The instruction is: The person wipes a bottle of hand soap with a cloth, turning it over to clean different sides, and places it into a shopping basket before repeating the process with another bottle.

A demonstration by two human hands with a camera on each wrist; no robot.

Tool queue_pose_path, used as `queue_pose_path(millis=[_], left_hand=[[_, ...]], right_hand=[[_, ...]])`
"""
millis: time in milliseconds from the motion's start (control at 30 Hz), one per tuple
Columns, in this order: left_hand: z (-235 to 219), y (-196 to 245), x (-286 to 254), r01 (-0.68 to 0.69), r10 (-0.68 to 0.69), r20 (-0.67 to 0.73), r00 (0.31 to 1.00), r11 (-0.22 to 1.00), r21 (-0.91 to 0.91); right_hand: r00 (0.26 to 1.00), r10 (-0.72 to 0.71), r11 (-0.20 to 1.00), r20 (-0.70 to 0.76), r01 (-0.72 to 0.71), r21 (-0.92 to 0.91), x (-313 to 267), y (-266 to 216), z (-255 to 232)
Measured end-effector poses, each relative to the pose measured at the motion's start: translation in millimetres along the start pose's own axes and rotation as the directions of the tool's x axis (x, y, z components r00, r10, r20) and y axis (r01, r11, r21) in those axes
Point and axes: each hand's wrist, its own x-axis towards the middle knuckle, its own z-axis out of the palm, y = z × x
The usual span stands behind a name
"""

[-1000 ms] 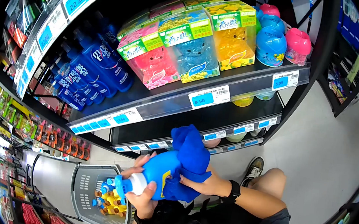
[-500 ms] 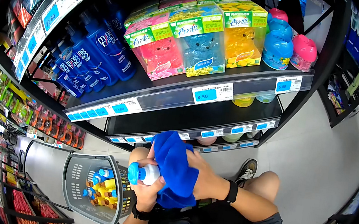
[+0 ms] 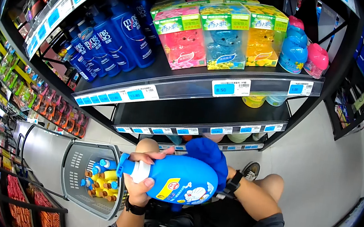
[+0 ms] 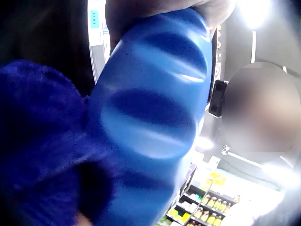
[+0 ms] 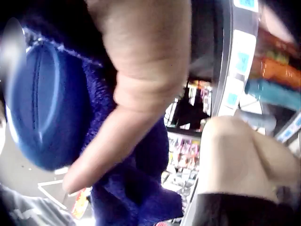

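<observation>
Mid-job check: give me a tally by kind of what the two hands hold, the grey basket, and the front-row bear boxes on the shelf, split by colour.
Blue bottle, in the left hand: 1
Blue cloth, in the right hand: 1
Grey basket: 1
Pink box: 1
Blue box: 1
Yellow box: 1
Total: 6

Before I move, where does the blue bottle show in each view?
Head: the blue bottle, below centre, lying sideways.
Left wrist: bottle in the middle, spanning nearly top to bottom.
Right wrist: bottle at left, partly seen.
Shared landmark: the blue cloth beside it.
</observation>
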Motion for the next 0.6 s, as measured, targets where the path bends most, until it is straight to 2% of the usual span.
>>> queue_pose_path(millis=[33,67,100,133,167,200,267,300,333,367,400,433,467,533,567,600], left_hand=[[-3,0,0,0.035,-0.036,-0.011,0.999,0.992,-0.125],[-6,0,1,0.068,-0.074,-0.016,0.997,0.966,-0.248],[-7,0,2,0.078,-0.086,-0.023,0.996,0.968,-0.239],[-8,-1,3,0.074,-0.082,-0.025,0.996,0.968,-0.24],[-9,-3,3,0.077,-0.092,-0.048,0.995,0.966,-0.248],[-10,-5,4,0.08,-0.101,-0.071,0.992,0.963,-0.256],[-13,-3,6,0.072,-0.093,-0.071,0.993,0.964,-0.257],[-14,-2,7,0.065,-0.086,-0.088,0.992,0.974,-0.216],[-15,-2,8,0.058,-0.077,-0.105,0.991,0.983,-0.175],[-16,-3,9,0.049,-0.072,-0.124,0.99,0.983,-0.178],[-14,-3,9,0.046,-0.069,-0.126,0.99,0.983,-0.18],[-11,-3,10,0.043,-0.075,-0.186,0.98,0.985,-0.17],[-10,-4,11,0.042,-0.08,-0.244,0.967,0.986,-0.159],[-9,-7,12,0.025,-0.064,-0.257,0.964,0.988,-0.151],[-9,-8,14,-0.002,-0.023,-0.273,0.962,0.996,-0.09],[-9,-9,15,-0.027,0.018,-0.284,0.959,0.999,-0.028]], right_hand=[[0.995,0.104,0.893,0.009,-0.098,0.439,2,2,4],[0.994,0.109,0.895,0.012,-0.104,0.434,2,6,11],[0.984,-0.175,0.984,-0.024,0.174,-0.028,0,12,17],[0.899,-0.432,0.778,0.076,0.413,-0.473,-3,18,21],[0.859,-0.502,0.682,-0.101,0.321,-0.657,-12,21,6],[0.86,-0.5,0.681,-0.099,0.32,-0.659,-8,17,19],[0.696,-0.691,0.191,0.196,0.437,-0.879,2,5,55],[0.698,-0.688,0.188,0.199,0.437,-0.88,2,1,55],[0.818,-0.575,0.517,0.035,0.397,-0.758,0,-4,53],[0.914,-0.397,0.783,-0.083,0.29,-0.55,-2,-8,51],[0.974,-0.178,0.951,-0.141,0.133,-0.28,-2,-11,51],[0.956,-0.26,0.872,-0.136,0.172,-0.458,-1,-10,54],[0.956,-0.26,0.872,-0.136,0.171,-0.459,6,-11,58],[0.941,-0.294,0.901,-0.169,0.214,-0.377,21,-19,74],[0.899,-0.343,0.64,-0.272,0.012,-0.768,12,-18,81],[0.929,-0.209,0.936,-0.305,0.099,-0.339,4,5,38]])
